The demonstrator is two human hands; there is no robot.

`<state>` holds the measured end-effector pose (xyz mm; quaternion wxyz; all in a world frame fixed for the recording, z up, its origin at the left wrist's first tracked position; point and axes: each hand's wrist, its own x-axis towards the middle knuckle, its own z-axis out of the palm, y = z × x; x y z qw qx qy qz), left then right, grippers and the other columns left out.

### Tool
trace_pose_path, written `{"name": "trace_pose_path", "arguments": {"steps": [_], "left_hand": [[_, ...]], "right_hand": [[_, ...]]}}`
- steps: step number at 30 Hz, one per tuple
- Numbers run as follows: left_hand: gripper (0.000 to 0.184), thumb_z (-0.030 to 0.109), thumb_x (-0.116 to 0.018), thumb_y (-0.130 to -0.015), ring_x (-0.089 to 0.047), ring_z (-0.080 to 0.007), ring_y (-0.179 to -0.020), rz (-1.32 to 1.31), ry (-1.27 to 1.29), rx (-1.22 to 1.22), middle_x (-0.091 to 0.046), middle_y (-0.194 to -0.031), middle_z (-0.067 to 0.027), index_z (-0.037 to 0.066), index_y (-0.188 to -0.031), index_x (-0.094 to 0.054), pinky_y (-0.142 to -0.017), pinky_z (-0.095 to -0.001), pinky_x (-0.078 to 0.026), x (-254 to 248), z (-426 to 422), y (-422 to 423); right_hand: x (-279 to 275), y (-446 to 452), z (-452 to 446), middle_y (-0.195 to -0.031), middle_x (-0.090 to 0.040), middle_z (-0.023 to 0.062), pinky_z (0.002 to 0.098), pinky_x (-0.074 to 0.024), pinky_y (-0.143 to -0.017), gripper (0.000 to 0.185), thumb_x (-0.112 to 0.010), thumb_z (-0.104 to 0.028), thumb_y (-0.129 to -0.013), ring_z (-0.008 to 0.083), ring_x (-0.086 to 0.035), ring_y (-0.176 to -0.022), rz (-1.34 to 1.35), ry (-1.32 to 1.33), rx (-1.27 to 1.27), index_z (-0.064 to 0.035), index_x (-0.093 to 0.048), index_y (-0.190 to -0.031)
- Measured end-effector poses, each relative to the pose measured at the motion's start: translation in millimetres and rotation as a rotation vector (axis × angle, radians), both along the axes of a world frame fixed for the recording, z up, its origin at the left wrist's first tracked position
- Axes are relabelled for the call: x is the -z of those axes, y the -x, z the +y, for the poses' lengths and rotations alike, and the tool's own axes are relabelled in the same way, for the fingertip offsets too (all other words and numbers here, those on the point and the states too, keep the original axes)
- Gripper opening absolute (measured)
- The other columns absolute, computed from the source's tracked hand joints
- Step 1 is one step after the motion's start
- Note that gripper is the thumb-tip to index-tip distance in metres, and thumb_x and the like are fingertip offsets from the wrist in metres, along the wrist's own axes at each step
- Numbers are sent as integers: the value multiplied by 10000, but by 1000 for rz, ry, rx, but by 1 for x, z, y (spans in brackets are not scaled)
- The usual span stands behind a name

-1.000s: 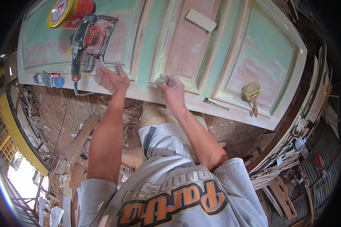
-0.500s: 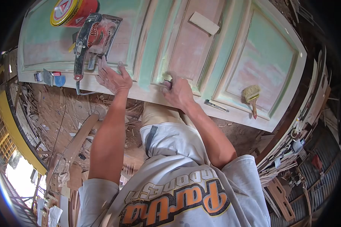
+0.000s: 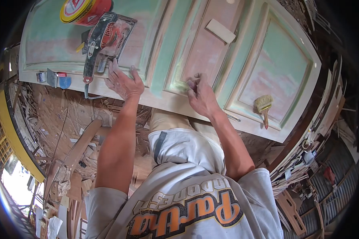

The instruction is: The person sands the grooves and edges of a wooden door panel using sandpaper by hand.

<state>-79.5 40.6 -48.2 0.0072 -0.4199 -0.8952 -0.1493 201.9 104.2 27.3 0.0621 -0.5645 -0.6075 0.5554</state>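
A wooden door (image 3: 157, 97) with patchy green and pinkish panels lies flat before me. My right hand (image 3: 203, 97) pinches a small purplish-brown piece of sandpaper (image 3: 192, 83) at the near end of the narrow middle panel (image 3: 205, 59). Much of that piece is hidden by the fingers. Dusty and with fingers spread, my left hand (image 3: 125, 83) rests at the near edge of the left panel, holding nothing. Its fingertips are close to a red and black power sander (image 3: 111, 38), which lies on the door.
A red and yellow can (image 3: 85, 12) stands behind the sander. Scrapers (image 3: 58, 79) lie at the left edge. A pale block (image 3: 220, 31) is on the middle panel, and a brush (image 3: 263, 105) on the right one. Wood scraps (image 3: 56, 115) litter the floor.
My right hand has slid a little to the right along the middle panel's near end, still pinching the sandpaper. My left hand stays beside the sander. The whole view has shifted slightly.
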Motion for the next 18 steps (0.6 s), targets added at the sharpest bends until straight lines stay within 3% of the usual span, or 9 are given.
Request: {"name": "trace_pose_path", "arguments": {"steps": [2,4,10,17,18], "left_hand": [[811,437,-667,-998,-366,-382,-1594,1,5,-1,-401,-1716,-194,104,-1672,-361,-1292,-701,-139,-1,0,1],[811,437,-664,-1000,-363,-383,-1596,-2,10,0,-394,-1721,-194,103,-1672,-358,-1291,-703,-140,-2,0,0],[807,446,-654,-1005,-351,-380,-1604,-11,19,0,-377,-1734,-184,100,-1671,-357,-1284,-719,-135,-2,-1,2],[829,465,-655,-999,-342,-375,-1603,-23,15,-9,-382,-1725,-166,100,-1675,-343,-1282,-733,-130,-4,0,2],[834,471,-654,-998,-343,-373,-1602,-27,19,-13,-382,-1724,-163,100,-1676,-340,-1281,-735,-131,-4,-1,2]], "right_hand": [[3,0,-3,-1179,-681,267,486,-556,-956,352,-667,-64,-952,450,-677,-1088,17,14,50,67,-599,-1272],[6,-2,-6,-1072,-653,250,502,-555,-909,277,-656,-43,-982,447,-662,-1035,20,-215,-75,42,-633,-1244],[-3,6,-8,-1011,-676,204,516,-557,-868,89,-697,-90,-995,420,-677,-981,-105,-217,-118,-21,-678,-1048],[6,21,-2,-995,-733,174,519,-558,-830,85,-700,-131,-995,415,-690,-975,-242,-249,-214,-58,-696,-1039],[7,23,-2,-983,-736,175,517,-560,-825,78,-705,-96,-967,418,-700,-952,-230,-418,-268,-46,-707,-1027]]}}
